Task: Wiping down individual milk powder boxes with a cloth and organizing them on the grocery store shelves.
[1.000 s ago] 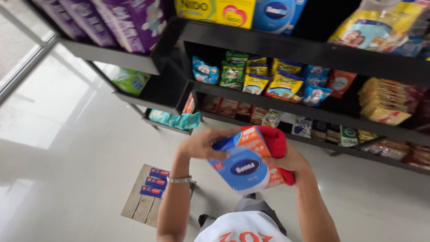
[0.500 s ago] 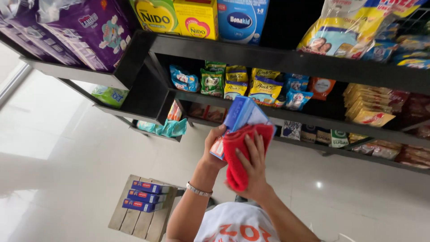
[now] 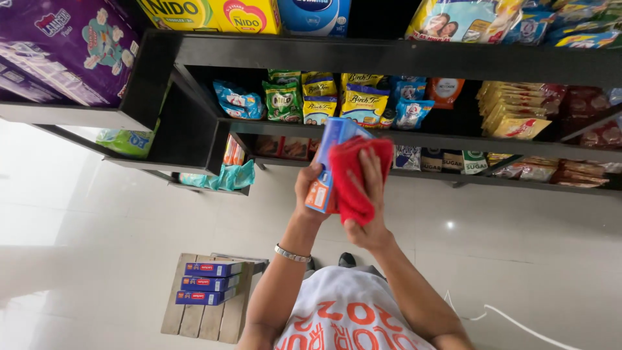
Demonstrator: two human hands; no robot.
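Observation:
My left hand (image 3: 310,191) grips a flat blue and orange box (image 3: 328,162), held upright and edge-on in front of the black shelves. My right hand (image 3: 364,207) presses a red cloth (image 3: 353,178) flat against the right face of that box. The cloth covers most of that face. A metal bracelet (image 3: 292,254) sits on my left wrist. Both hands are raised in front of my chest, just before the middle shelf.
Black shelving (image 3: 389,58) holds snack bags (image 3: 324,97), yellow tins (image 3: 214,14) and purple diaper packs (image 3: 58,52). On the white tiled floor at lower left a wooden pallet (image 3: 210,321) carries three blue boxes (image 3: 210,282). A white cord (image 3: 518,324) lies at lower right.
The box has turned from face-up to upright and edge-on. My right hand with the red cloth moved from behind the box to flat on its side. The camera tilted upward.

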